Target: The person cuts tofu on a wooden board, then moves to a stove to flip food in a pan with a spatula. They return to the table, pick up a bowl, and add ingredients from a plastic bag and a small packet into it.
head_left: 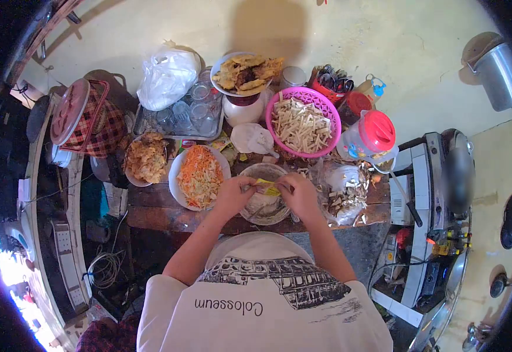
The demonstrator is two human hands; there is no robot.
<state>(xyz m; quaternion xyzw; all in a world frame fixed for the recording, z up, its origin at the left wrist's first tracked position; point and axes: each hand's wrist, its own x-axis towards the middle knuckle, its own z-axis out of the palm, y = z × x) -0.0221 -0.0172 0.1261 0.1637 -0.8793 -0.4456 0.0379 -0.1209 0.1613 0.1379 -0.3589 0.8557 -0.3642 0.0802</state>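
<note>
Between them, my left hand (234,195) and my right hand (297,192) pinch a small yellow sachet (267,187), one hand at each side. It is held over a grey bowl (260,219) that contains pale powder or batter; the exact contents are hard to make out. Left of the bowl, near my left hand, is a white plate (175,186) of shredded carrot and cabbage (199,178). To the right of my right hand lies a clear plastic bag (344,178) with peelings (349,202) around it.
Behind the bowl stand a pink basket (275,104) of pale cut sticks, a plate of fried food (247,75) and a tray (147,134) with glasses. Fried pieces (147,157) fill a bowl at left. A red-lidded jug (375,134) stands right, before a stove (434,176).
</note>
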